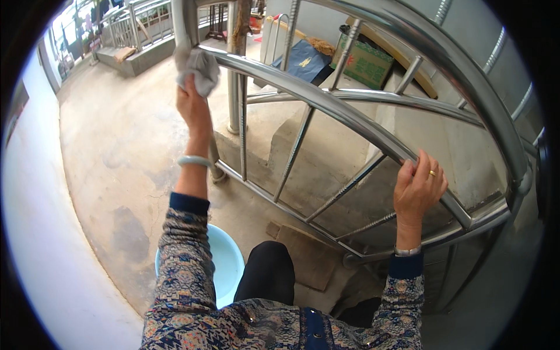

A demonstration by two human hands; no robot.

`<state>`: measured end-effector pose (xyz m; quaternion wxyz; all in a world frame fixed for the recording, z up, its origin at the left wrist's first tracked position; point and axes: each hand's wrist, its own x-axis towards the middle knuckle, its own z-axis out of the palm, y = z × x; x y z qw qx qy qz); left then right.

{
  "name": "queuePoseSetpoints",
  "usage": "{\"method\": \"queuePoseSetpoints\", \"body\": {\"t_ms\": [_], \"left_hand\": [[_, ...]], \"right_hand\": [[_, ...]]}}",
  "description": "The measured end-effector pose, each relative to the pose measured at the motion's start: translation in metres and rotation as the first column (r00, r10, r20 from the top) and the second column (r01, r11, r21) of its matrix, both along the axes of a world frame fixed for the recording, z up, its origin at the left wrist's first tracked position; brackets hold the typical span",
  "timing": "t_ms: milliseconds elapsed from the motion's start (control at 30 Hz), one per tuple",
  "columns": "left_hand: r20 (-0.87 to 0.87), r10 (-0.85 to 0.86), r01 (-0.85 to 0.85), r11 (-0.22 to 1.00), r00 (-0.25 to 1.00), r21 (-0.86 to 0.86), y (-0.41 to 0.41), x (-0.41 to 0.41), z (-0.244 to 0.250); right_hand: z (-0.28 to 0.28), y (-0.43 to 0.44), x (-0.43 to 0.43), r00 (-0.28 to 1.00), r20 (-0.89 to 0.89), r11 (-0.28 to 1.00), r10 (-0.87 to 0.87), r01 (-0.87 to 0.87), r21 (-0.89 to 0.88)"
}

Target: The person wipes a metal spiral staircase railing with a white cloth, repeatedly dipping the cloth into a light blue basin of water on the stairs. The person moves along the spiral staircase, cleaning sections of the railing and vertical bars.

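Observation:
My left hand, at the upper left with a pale bangle on its wrist, grips a grey cloth. The cloth lies against the upright metal post where the sloping handrail meets it. Lower on the same handrail, at the right, my right hand is closed around the tube, with a ring on one finger. Thin ridged metal bars run between the handrail and the lower rail. A light blue plastic basin sits on the floor below my left forearm, partly hidden by the sleeve.
Concrete steps rise behind the railing. Beyond it are a green cardboard box and a dark blue bag. A white wall runs along the left. Flat boards lie on the floor near my knee.

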<state>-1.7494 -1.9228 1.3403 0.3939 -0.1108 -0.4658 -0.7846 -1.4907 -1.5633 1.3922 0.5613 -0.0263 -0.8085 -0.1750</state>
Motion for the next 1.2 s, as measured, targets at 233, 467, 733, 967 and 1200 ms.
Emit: {"method": "queuePoseSetpoints", "body": {"t_ms": [233, 467, 733, 967, 1200], "left_hand": [[-0.009, -0.035, 0.031, 0.961, 0.999, -0.274, 0.067, 0.003, -0.027], [0.185, 0.082, 0.041, 0.814, 0.979, -0.580, 0.054, 0.016, -0.180], [0.502, 0.207, 0.189, 0.755, 0.840, -0.628, 0.060, 0.037, -0.380], [0.619, 0.333, 0.301, 0.651, 0.711, -0.697, 0.063, 0.067, -0.326], [0.112, -0.316, 0.326, 0.783, 0.942, -0.529, 0.111, 0.121, -0.119]], "right_hand": [[-0.004, -0.001, 0.001, 0.996, 0.042, 0.997, -0.076, 0.076, -0.003], [-0.009, 0.008, -0.002, 0.997, 0.028, 0.996, -0.078, 0.077, 0.048], [-0.011, 0.009, -0.005, 0.996, 0.025, 0.995, -0.091, 0.090, 0.049], [-0.012, 0.010, -0.004, 0.991, -0.005, 0.985, -0.136, 0.135, 0.104], [-0.014, 0.011, -0.007, 0.993, -0.008, 0.992, -0.115, 0.115, 0.046]]}}
